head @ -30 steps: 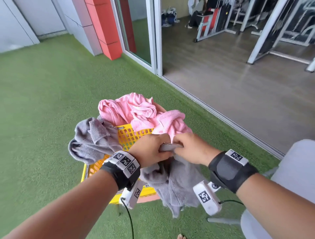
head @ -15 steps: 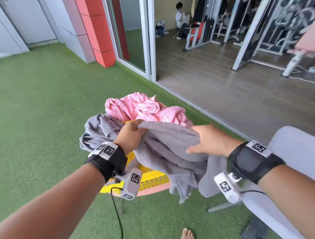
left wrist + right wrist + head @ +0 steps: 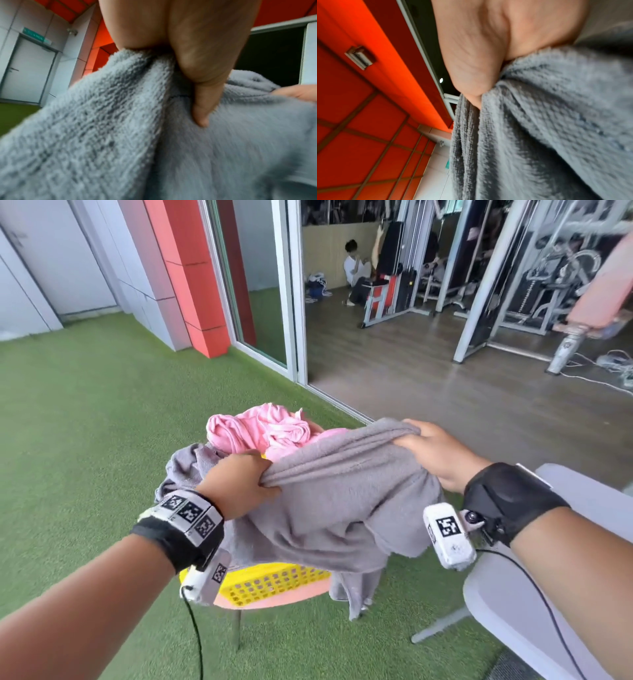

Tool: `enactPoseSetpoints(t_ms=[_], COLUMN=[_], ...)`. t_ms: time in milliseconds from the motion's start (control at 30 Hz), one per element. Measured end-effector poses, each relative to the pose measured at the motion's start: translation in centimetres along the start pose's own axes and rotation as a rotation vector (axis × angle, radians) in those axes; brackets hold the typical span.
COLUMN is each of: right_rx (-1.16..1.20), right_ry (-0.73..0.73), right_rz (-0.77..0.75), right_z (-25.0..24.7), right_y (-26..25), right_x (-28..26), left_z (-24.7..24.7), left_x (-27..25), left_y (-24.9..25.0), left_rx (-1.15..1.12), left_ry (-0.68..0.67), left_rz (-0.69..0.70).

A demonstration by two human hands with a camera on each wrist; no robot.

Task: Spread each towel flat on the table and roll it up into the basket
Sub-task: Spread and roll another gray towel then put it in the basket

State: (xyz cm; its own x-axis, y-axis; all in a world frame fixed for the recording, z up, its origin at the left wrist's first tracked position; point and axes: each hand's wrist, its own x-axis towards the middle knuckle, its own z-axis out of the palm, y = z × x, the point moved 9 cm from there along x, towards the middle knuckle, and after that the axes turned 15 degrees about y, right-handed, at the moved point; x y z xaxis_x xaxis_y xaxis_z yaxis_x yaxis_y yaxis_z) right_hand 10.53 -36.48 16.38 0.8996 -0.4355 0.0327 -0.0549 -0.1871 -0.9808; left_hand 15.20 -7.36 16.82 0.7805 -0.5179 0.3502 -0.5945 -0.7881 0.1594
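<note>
Green door sign (image 3: 36, 35) (perhaps lettered), text unreadable

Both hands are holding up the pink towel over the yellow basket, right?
Not quite. The towel held up by the left hand and right hand is grey, not pink. The head view shows the pink towel lying in the yellow basket.

Even daylight fills the head view, bright on the green turf (image 3: 85, 422), with no hard shadows; the room behind the glass door (image 3: 291, 285) is dimmer. Straight lines bow toward the edges. Both wrist views are soft and smeared: the grey towel (image 3: 240, 155) streaks with blur, and red wall panels (image 3: 359, 121) glow oversaturated.
</note>
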Motion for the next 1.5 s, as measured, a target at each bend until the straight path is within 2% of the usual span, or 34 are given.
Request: enactPoseSetpoints(t_ms=[100, 167, 233, 267, 300, 367, 433, 467, 500, 567, 600, 633, 667, 733, 800, 833, 900, 967, 1033, 1100, 1133, 1200, 1233, 1267, 1333, 1400, 1467, 1500], right_rx=[-0.211, -0.707, -1.237, -1.365, -1.388, -1.272, -0.883, -0.64, -0.412, -0.101, -0.028, -0.001, 0.007, 0.004, -0.109, -0.281, -0.785, -1.158, -1.281, -1.23, -1.139, -0.783, -0.564, -0.358, -0.026, 0.153, 0.137, 0.003], right_ry=[-0.175, -0.283, -0.308, -0.308, -0.292, -0.202, -0.099, -0.082, -0.084, -0.132, -0.164, -0.189, -0.209, -0.272, -0.373, -0.421, -0.454, -0.428, -0.34, -0.235, -0.195, -0.14, -0.14, -0.155, -0.211, -0.226, -0.276, -0.332], right_rz=[-0.174, -0.381, -0.561, -0.598, -0.596, -0.483, -0.328, -0.247, -0.174, -0.096, -0.097, -0.125, -0.172, -0.278, -0.368, -0.444, -0.643, -0.772, -0.802, -0.721, -0.632, -0.375, -0.267, -0.19, -0.088, -0.022, -0.056, -0.131], right_z=[-0.5, -1.2, -2.2, -2.8, -3.7, -6.6, -9.2, -9.9, -10.2, -9.6, -9.0, -8.4, -7.9, -7.1, -6.2, -5.8, -5.3, -4.5, -4.0, -4.6, -5.3, -6.2, -6.0, -5.3, -3.3, -2.0, -1.5, -1.2], right_y=[-3.2, -4.0, -3.3, -2.5, -1.8, -0.6, 0.2, 0.5, 0.6, -0.3, -1.2, -2.2, -3.4, -5.8, -7.5, -7.8, -7.4, -6.1, -5.7, -6.1, -6.3, -5.9, -5.6, -5.6, -6.2, -7.4, -8.9, -9.7], right_x=[-0.6, -1.7, -1.7, -1.3, -0.5, 1.9, 4.0, 4.5, 4.8, 4.2, 3.6, 3.2, 2.8, 1.7, 0.4, -0.3, -1.3, -1.2, -0.1, 1.9, 3.0, 4.5, 4.5, 4.2, 2.7, 0.9, -0.5, -1.4], left_z=[-1.8, -2.4, -2.5, -2.6, -2.5, -2.7, -3.7, -4.2, -4.7, -4.0, -3.3, -2.8, -2.7, -3.8, -5.9, -6.9, -7.8, -8.5, -9.1, -10.1, -10.6, -10.1, -9.7, -9.6, -9.9, -10.8, -12.1, -12.3], left_x=[1.0, 1.1, 1.3, 1.6, 1.8, 2.1, 2.2, 2.1, 1.9, 1.2, 0.9, 0.7, 0.5, 0.4, -0.1, -0.5, -1.1, -0.8, 0.0, 0.4, 0.5, 0.3, 0.1, 0.0, 0.1, 0.3, 0.2, 0.0], left_y=[-0.9, -1.4, -0.1, 1.4, 2.7, 5.1, 6.8, 7.8, 9.3, 11.1, 11.2, 10.7, 10.1, 8.7, 7.1, 6.2, 5.5, 6.3, 7.8, 9.2, 10.1, 11.4, 11.7, 11.8, 10.4, 8.1, 4.9, 3.4], left_rx=[-0.052, -0.28, -0.566, -0.677, -0.806, -1.044, -1.122, -1.06, -0.88, -0.182, 0.125, 0.283, 0.337, 0.269, 0.082, -0.092, -0.48, -0.714, -0.775, -0.71, -0.564, -0.054, 0.187, 0.314, 0.373, 0.303, 0.076, -0.123], left_ry=[0.144, 0.259, 0.334, 0.354, 0.374, 0.4, 0.42, 0.393, 0.323, 0.157, 0.087, 0.038, 0.028, 0.105, 0.257, 0.351, 0.494, 0.541, 0.525, 0.442, 0.358, 0.157, 0.076, 0.039, 0.029, 0.108, 0.246, 0.319], left_rz=[-0.223, -0.415, -0.517, -0.526, -0.539, -0.58, -0.55, -0.483, -0.381, -0.196, -0.153, -0.173, -0.206, -0.315, -0.493, -0.604, -0.742, -0.715, -0.607, -0.487, -0.391, -0.166, -0.087, -0.064, -0.126, -0.231, -0.405, -0.512])
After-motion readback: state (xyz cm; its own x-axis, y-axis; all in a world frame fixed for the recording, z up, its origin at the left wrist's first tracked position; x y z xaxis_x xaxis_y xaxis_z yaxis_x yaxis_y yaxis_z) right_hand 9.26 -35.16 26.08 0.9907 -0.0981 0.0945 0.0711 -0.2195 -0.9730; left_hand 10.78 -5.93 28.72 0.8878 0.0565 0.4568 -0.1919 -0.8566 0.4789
